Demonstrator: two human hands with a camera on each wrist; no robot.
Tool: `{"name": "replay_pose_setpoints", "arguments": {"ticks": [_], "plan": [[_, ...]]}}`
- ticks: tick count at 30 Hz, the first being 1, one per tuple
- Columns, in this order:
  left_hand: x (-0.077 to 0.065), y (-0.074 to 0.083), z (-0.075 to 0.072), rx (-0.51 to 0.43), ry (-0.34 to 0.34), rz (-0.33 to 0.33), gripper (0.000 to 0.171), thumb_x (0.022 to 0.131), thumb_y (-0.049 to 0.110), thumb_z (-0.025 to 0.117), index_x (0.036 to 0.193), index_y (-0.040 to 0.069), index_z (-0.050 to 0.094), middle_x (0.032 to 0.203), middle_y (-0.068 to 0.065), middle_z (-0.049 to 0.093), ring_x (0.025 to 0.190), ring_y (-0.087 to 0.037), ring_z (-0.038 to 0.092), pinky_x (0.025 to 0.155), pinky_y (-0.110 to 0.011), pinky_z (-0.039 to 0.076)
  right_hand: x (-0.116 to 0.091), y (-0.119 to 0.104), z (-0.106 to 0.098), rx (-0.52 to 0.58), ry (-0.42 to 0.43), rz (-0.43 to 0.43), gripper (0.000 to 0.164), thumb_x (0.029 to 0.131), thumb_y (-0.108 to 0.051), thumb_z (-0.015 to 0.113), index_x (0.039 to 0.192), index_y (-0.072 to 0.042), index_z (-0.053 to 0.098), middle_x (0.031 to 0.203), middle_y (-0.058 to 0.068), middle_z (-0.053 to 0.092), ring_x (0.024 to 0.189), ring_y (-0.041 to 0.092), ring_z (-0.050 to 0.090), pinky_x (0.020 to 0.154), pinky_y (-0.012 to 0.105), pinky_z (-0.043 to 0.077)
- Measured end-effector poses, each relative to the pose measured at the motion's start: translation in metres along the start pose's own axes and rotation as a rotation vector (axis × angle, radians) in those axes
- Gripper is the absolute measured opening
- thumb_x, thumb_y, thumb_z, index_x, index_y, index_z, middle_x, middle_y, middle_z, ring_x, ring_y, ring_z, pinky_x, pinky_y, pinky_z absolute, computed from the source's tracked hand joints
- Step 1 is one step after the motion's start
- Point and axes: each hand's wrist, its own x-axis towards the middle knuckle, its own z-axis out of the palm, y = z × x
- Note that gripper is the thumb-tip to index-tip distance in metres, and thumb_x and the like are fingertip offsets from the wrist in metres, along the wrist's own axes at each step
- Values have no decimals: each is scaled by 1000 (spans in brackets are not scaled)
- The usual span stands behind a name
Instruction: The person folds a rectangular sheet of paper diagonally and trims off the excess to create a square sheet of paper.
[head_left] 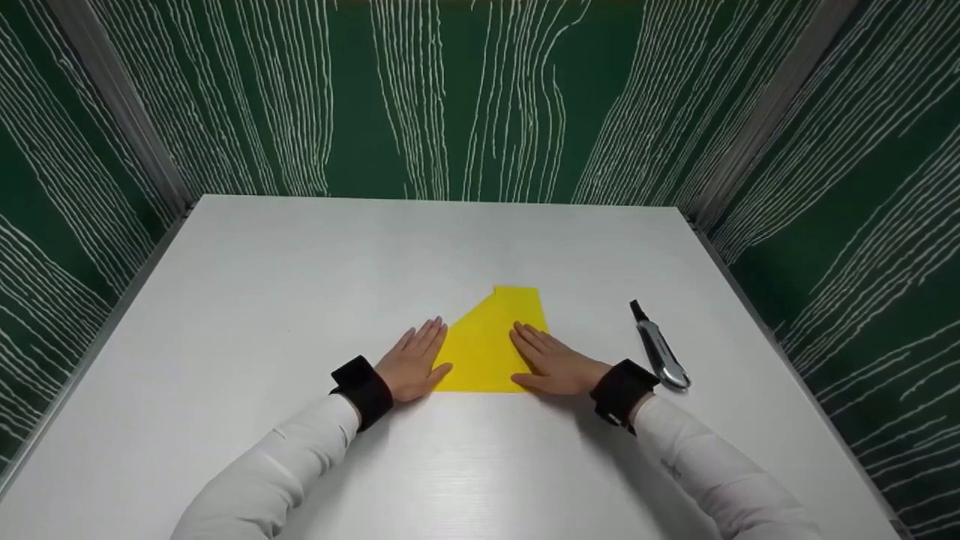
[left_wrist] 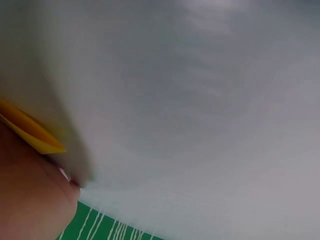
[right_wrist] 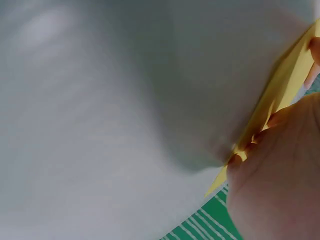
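Observation:
A folded sheet of yellow paper (head_left: 480, 352) lies on the white table, with a slanted upper left edge and a squared top at the right. My left hand (head_left: 411, 366) rests along its left edge, fingers straight and the thumb on the paper. On its right side, my right hand (head_left: 555, 364) lies with fingers extended over the sheet. In the left wrist view, a folded corner of the yellow paper (left_wrist: 35, 132) lifts beside the hand. The right wrist view has the paper's edge (right_wrist: 280, 90) under the fingers, slightly raised.
A grey and black utility knife (head_left: 660, 349) lies to the right of the right hand, close to its wrist strap (head_left: 624, 394). Green walls with white lines (head_left: 480, 97) stand behind the white table (head_left: 300, 262) and at both sides.

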Motion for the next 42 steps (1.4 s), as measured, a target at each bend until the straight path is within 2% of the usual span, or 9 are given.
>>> {"name": "replay_pose_setpoints", "arguments": {"ticks": [6, 14, 21, 25, 34, 38, 42], "plan": [[1, -1, 1, -21, 7, 6, 71, 110, 38, 38, 162, -3, 15, 173, -19, 11, 163, -33, 12, 133, -51, 11, -14, 21, 2, 25, 49, -14, 85, 106, -53, 45, 165, -3, 8, 174, 18, 1, 162, 39, 5, 131, 58, 11], [2, -1, 2, 5, 6, 5, 72, 111, 42, 35, 163, -2, 14, 174, -18, 10, 163, -31, 10, 133, -50, 11, -31, 40, 4, 56, 89, 2, 85, 105, -51, 48, 165, -6, 8, 175, 16, 3, 163, 38, 5, 131, 58, 11], [0, 2, -1, -10, -2, -7, 70, 111, 40, 36, 163, -2, 15, 174, -17, 11, 163, -31, 10, 133, -50, 10, -41, 48, 2, 94, 110, 11, 83, 106, -47, 50, 164, -2, 11, 174, 21, 4, 161, 44, 6, 129, 64, 10], [-2, 5, -4, -26, 1, -13, 70, 111, 39, 37, 163, -2, 16, 174, -18, 11, 163, -32, 10, 133, -50, 10, -43, 51, 3, 85, 122, 15, 82, 106, -46, 50, 164, -2, 12, 174, 21, 5, 161, 44, 7, 129, 63, 11], [-3, 5, -3, -33, 8, -4, 69, 110, 37, 39, 163, -3, 16, 173, -19, 12, 163, -33, 12, 133, -51, 10, -43, 49, 3, 104, 142, 13, 82, 106, -46, 50, 164, -1, 13, 173, 21, 8, 160, 45, 8, 128, 64, 11], [-3, 5, -3, -47, 25, 7, 69, 110, 35, 40, 162, -5, 19, 173, -21, 15, 162, -35, 14, 132, -53, 12, -40, 40, 0, 109, 149, 23, 83, 106, -48, 50, 164, -3, 12, 174, 18, 6, 161, 42, 8, 129, 62, 11], [0, 1, -1, -24, 19, 5, 70, 111, 38, 37, 162, -3, 16, 173, -19, 12, 163, -33, 12, 133, -52, 11, -29, 28, -3, 85, 142, 22, 85, 106, -53, 48, 165, -6, 9, 175, 13, 3, 163, 36, 6, 132, 57, 11]]}}
